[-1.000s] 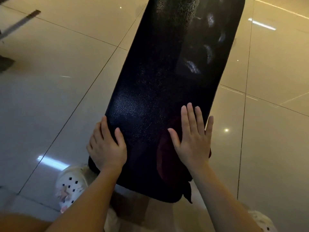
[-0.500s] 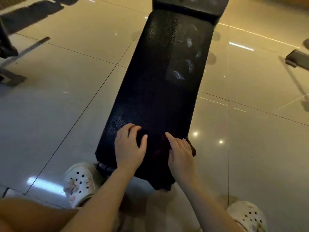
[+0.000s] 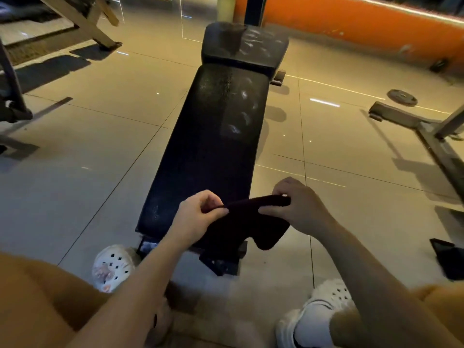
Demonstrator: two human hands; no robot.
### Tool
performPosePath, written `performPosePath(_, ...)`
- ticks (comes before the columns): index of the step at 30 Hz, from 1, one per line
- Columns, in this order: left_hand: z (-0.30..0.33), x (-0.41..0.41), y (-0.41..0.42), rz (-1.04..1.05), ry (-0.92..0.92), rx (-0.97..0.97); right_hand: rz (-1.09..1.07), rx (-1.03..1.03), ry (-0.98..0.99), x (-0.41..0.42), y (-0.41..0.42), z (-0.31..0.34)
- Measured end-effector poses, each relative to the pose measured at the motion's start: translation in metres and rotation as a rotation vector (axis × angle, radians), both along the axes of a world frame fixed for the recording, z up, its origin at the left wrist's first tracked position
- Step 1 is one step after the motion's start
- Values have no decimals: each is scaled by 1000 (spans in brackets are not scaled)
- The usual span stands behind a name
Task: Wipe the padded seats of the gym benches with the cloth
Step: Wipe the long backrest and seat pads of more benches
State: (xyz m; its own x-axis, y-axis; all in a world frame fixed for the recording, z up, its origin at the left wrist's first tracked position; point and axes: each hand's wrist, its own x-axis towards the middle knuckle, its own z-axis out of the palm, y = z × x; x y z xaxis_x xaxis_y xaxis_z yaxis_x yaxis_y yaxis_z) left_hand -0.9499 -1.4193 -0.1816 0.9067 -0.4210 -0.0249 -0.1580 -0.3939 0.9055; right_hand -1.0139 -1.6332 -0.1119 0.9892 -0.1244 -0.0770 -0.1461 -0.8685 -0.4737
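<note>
A long black padded bench (image 3: 213, 136) runs away from me across the tiled floor, with a shorter black seat pad (image 3: 246, 46) at its far end. Both pads show pale smudges. A dark cloth (image 3: 246, 222) hangs above the near end of the bench. My left hand (image 3: 198, 212) pinches its left top edge. My right hand (image 3: 298, 204) grips its right top edge. The cloth droops between and below the two hands, covering the bench's near right corner.
Metal equipment frames stand at the left (image 3: 15, 106) and right (image 3: 431, 131). A round weight plate (image 3: 401, 97) lies on the floor at the right. An orange wall (image 3: 364, 23) runs along the back. A dark flat object (image 3: 449, 259) lies by my right knee.
Both hands left the bench pad and lifted the dark cloth off it, now holding it stretched between them. The view pulled back and tilted up, showing the whole bench.
</note>
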Motion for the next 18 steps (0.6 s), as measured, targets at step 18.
performPosePath(18,-14,-38,19,-57,66,194,-274,-221,130,7,12,2)
